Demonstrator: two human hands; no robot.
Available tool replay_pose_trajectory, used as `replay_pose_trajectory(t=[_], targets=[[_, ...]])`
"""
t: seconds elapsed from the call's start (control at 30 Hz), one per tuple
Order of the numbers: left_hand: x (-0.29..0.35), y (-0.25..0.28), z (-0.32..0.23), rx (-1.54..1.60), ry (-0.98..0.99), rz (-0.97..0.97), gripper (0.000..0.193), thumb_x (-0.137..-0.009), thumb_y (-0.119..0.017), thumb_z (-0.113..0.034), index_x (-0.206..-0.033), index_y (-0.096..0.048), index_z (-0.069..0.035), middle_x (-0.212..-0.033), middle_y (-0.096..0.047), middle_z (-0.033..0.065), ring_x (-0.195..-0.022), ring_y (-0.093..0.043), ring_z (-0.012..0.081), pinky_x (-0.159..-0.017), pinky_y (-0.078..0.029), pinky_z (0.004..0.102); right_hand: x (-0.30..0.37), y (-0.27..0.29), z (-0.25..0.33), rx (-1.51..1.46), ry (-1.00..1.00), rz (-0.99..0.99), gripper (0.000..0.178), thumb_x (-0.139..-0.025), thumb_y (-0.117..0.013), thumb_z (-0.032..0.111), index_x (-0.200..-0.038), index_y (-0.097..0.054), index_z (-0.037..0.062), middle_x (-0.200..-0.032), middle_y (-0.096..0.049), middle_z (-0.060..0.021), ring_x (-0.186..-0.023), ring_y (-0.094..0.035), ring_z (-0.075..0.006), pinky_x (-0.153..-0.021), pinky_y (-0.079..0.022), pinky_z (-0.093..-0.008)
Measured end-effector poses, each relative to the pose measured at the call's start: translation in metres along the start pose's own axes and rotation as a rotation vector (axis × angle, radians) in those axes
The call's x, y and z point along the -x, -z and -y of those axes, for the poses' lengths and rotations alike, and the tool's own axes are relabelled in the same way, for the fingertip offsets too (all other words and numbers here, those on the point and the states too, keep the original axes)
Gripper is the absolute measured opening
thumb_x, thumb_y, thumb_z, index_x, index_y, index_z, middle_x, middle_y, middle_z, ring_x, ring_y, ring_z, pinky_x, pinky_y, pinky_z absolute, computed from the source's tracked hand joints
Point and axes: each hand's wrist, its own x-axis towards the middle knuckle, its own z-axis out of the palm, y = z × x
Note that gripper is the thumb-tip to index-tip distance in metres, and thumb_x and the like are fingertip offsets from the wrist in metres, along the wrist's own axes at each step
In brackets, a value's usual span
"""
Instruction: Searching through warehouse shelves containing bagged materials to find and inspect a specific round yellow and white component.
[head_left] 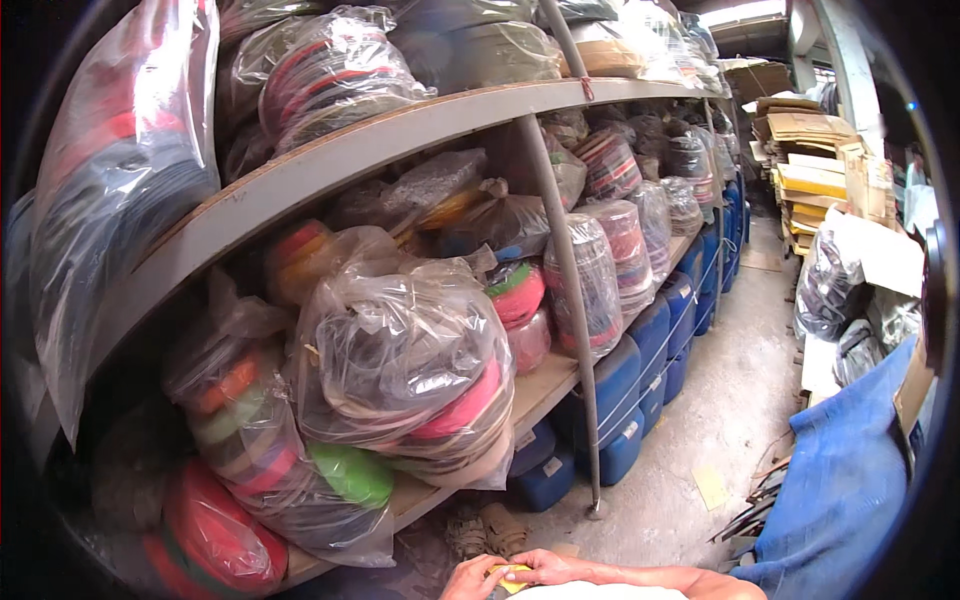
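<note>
Below, at lower edge: left hand and right hand closed together, jointly pinching small yellow item between them, beneath bagged tape rolls; long axis indiscernible.

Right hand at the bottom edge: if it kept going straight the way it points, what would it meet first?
The right hand points toward the person's left, and its fingertips already sit on the small yellow object held against the left hand. So it would meet that first; depth beyond is unclear.

Bagged tape rolls on shelves — blue jerrycans below.
</note>
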Motion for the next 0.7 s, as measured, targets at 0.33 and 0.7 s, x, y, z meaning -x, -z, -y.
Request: replay_pose_trajectory(t=[0.33, 0.7], targets=[[0.008, -0.006, 0.017, 0.213, 0.165, -0.203, 0.021, -0.088, -0.063, -0.018, -0.094, -0.065, 0.002, -0.083, -0.067, 0.0165, -0.075, -0.065, 0.0234, -0.069, -0.052, 0.0349, 0.011, -0.001, 0.039, 0.113, -0.004, -0.005, 0.040, -0.096, -0.056, 0.040, -0.106, -0.061, 0.0018, -0.086, -0.062, -0.0043, -0.081, -0.054, -0.0121, -0.074, -0.045, -0.0315], [0.011, -0.011, 0.028, 0.491, 0.239, -0.138, 0.018, -0.091, -0.063, -0.015, -0.102, -0.064, 0.000, -0.086, -0.066, 0.0078, -0.076, -0.060, 0.0135, -0.066, -0.051, 0.0291, 0.004, -0.008, 0.025, -0.045, 0.038, 0.024, 0.030, -0.099, -0.055, 0.036, -0.094, -0.059, 0.0068, -0.074, -0.048, 0.0061, -0.071, -0.043, -0.0045, -0.063, -0.037, -0.0237]])
